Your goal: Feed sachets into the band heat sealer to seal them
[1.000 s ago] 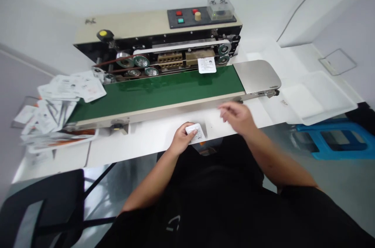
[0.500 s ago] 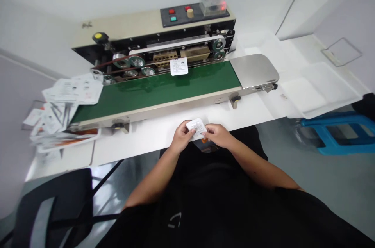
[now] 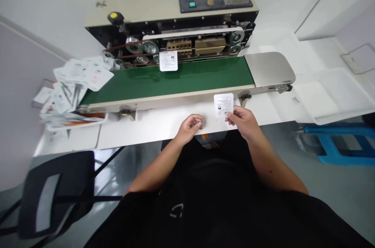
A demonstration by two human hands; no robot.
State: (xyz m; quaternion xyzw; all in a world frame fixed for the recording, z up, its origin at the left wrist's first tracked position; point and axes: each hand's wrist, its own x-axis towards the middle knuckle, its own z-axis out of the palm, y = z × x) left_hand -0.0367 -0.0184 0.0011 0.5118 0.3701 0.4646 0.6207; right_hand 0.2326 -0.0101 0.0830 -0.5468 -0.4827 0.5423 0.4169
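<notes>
My right hand [image 3: 242, 122] pinches a white printed sachet [image 3: 223, 104] by its lower right corner, thumb in front. The sachet is raised in front of the conveyor's near edge, its printed face toward me. To the left, my left hand [image 3: 191, 126] rests over the table's front edge with fingers curled in, thumb against them, and nothing visible inside. Another printed sachet [image 3: 168, 61] stands at the back of the green conveyor belt [image 3: 199, 78], its upper edge at the rollers of the band sealing machine [image 3: 140, 9].
Many sachets [image 3: 84, 72] are heaped at the belt's left end, some in a white tray [image 3: 76, 121]. A metal plate [image 3: 269, 69] extends the belt rightward. White plastic bins [image 3: 331, 95] stand at right, a blue stool [image 3: 340, 142] below, a black chair [image 3: 58, 193] at lower left.
My left hand has let go of the sachet. The right hand has carried it rightward and up. The sachet on the belt has travelled left along the machine. The view has shifted slightly.
</notes>
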